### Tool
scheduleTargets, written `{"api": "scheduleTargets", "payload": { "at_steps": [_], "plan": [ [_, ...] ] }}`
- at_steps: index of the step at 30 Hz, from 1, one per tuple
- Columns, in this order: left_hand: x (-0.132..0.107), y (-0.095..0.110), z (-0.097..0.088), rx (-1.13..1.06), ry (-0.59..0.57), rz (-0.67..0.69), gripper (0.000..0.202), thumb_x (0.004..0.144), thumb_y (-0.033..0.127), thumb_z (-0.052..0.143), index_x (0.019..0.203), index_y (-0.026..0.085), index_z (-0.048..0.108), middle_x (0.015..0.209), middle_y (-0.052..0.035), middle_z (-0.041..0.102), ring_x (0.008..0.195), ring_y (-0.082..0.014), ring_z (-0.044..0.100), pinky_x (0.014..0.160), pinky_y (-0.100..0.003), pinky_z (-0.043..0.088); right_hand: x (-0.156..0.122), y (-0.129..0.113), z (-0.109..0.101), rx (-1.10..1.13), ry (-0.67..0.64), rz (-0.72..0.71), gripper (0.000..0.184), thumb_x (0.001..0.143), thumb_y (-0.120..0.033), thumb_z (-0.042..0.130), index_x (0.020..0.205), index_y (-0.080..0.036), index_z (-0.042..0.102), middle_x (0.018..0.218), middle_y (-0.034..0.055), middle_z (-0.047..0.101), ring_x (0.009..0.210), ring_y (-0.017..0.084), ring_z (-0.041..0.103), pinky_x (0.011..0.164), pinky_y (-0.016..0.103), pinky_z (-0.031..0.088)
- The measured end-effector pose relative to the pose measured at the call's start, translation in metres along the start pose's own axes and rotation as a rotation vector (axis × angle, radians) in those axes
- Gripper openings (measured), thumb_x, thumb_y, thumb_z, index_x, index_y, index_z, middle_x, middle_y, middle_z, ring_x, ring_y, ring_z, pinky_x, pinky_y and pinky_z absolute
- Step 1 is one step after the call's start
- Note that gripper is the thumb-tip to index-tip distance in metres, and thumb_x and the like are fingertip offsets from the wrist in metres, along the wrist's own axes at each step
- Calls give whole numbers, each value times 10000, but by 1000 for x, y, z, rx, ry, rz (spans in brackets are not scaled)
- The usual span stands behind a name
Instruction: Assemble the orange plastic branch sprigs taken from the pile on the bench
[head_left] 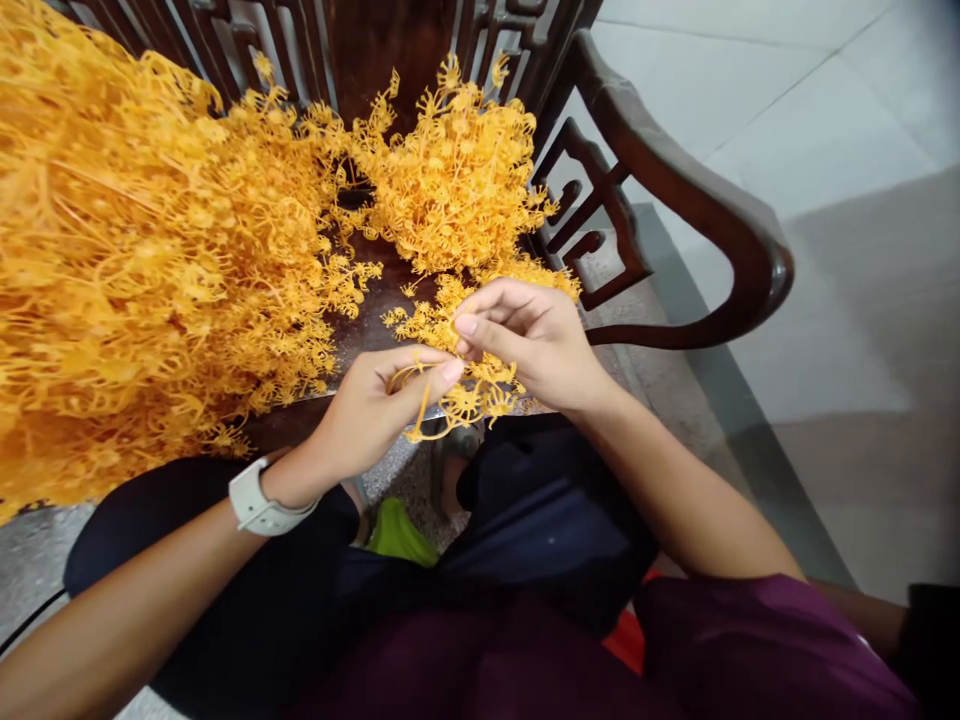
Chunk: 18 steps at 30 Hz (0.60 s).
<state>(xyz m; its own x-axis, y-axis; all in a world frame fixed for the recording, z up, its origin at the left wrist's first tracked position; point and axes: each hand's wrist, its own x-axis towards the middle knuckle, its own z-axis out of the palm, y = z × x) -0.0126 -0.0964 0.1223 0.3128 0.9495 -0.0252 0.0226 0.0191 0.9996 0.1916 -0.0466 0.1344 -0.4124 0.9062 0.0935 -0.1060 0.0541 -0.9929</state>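
Right of the big yellow heap [165, 270], my left hand [379, 405] and right hand [544, 340] are pinching yellow sprig pieces [465, 402], seemingly adjusting stems; next move's needing steady pinches.

The big pile [150, 260] runs off past the view's left edge, blurring there, and hides the left part of the seat [371, 328]. A smaller heap [457, 180] covers its back right corner. By the front edge, the left hand [382, 400] hides some of a sprig [431, 436]; the yellow bit [453, 326] pinched in the right hand [536, 340] is too small to tell. The chair back [386, 50] is cut off above. Legs [555, 510] partly hide a green thing [401, 532], which cannot be made out.
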Motion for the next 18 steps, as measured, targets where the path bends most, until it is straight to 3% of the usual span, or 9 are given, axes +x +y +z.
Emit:
{"api": "scheduleTargets", "payload": {
  "at_steps": [4, 9, 12, 18],
  "plan": [
    [2, -3, 6, -43, 55, -54, 214, 907, 381, 829, 834, 180, 816, 586, 55, 485, 538, -92, 308, 504, -262, 227, -5, 6, 8, -44, 19, -63, 298, 931, -420, 925, 949, -171, 762, 824, 12, 755, 704, 116, 677, 657, 261, 570],
    [5, -1, -1, -120, 0, -130, 101, 833, 188, 660, 739, 196, 693, 572, 68, 464, 513, -86, 329, 495, -237, 265, -5, 5, 4, -285, 15, -147, 220, 1000, -398, 851, 982, -189, 785, 907, 35, 784, 792, 150, 696, 739, 308, 574],
    [5, 0, -6, -146, -16, -151, 130, 848, 234, 643, 725, 195, 661, 602, 57, 469, 520, -85, 346, 493, -229, 281, -3, 3, -1, -496, -5, -262, 159, 1056, -352, 783, 1001, -203, 782, 928, 33, 811, 826, 158, 731, 785, 324, 584],
    [8, 0, -7, -105, 23, -188, 184, 877, 321, 701, 740, 201, 671, 595, 51, 460, 512, -96, 370, 469, -228, 299, 2, 12, -3, -844, -5, -645, 131, 1128, -247, 635, 1081, -196, 746, 949, 76, 802, 854, 194, 717, 802, 371, 582]
  ]
}}
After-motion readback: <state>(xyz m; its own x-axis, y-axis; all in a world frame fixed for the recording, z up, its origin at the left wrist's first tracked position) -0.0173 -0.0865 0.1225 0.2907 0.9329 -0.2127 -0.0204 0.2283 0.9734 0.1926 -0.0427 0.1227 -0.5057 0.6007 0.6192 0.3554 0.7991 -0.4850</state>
